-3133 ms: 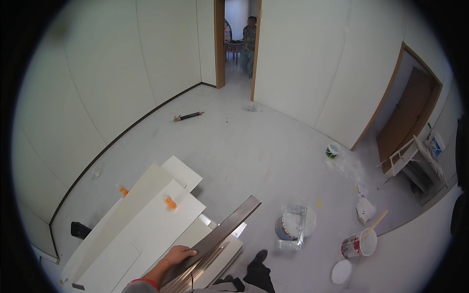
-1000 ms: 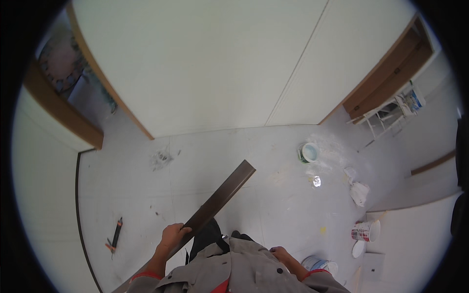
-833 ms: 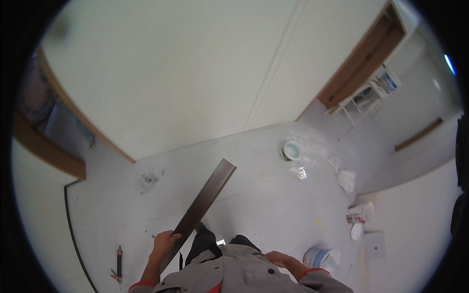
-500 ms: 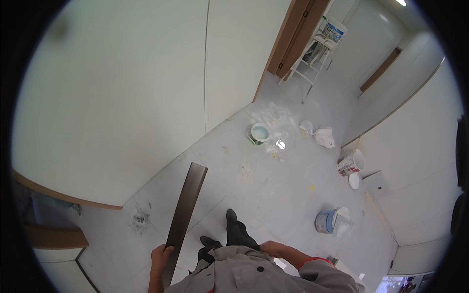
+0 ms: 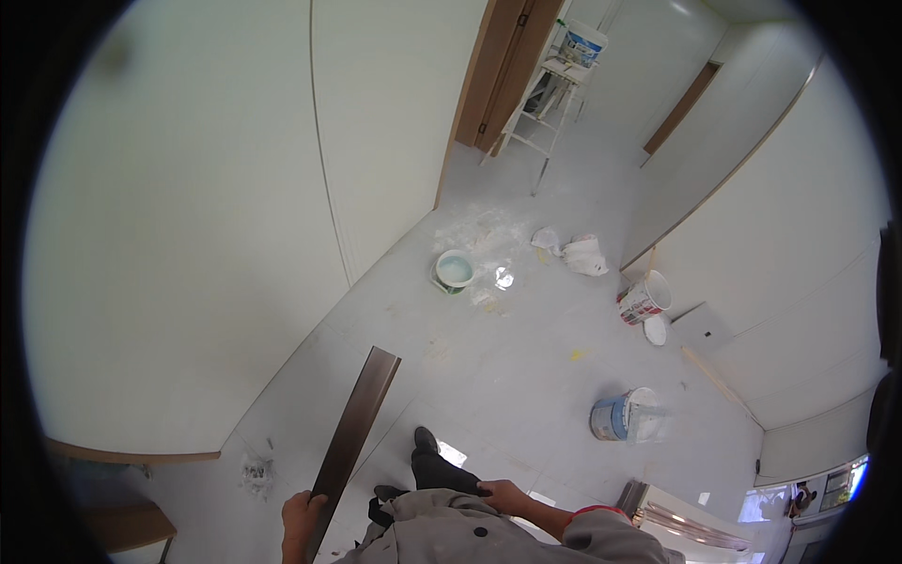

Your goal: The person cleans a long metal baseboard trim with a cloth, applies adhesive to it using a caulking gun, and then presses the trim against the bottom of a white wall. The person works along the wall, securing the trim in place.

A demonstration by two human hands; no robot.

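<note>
My left hand (image 5: 300, 523) at the lower middle is closed round a long dark brown strip (image 5: 355, 414), which angles up and away over the grey floor (image 5: 517, 357). My right hand (image 5: 504, 497) rests by the dark trouser at my waist, fingers curled; whatever it grips is hidden. My feet in black shoes (image 5: 423, 442) show just right of the strip. At the lower right lies a bundle of metallic strips and pale boards (image 5: 681, 522).
A blue-grey bucket (image 5: 609, 418), red-white bucket (image 5: 639, 301), pale-green pail (image 5: 455, 271) and white rags (image 5: 585, 257) sit on the floor. Beyond stand a white stepladder (image 5: 550, 141) carrying a container (image 5: 581, 45) and a brown door (image 5: 498, 66). A white wall (image 5: 188, 226) borders the left.
My view has swung right from the panel stack and the doorway with a person toward the stepladder. The brown strip, still in my left hand, now points more steeply away from me.
</note>
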